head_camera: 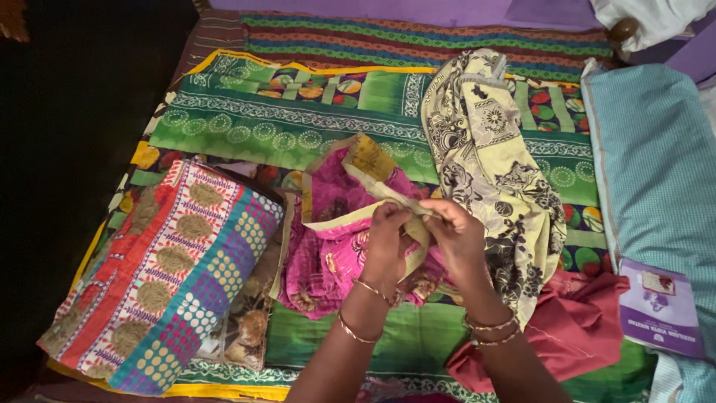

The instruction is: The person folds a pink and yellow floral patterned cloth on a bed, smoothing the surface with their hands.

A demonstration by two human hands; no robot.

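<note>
On the bed, over a green patterned spread (283, 119), both hands work a pink printed garment (335, 254) with a pale yellow border. The left hand (388, 242) and right hand (459, 239) pinch that yellow edge between fingertips, close together, above the crumpled pink heap. The folding looks barely begun: the cloth lies bunched, no neat layers yet. A cream and black garment (492, 172) sprawls unfolded beside it, and a maroon cloth (574, 328) lies rumpled near the right wrist. A folded multicoloured quilt (164, 276) sits left. No basket or box is in sight.
</note>
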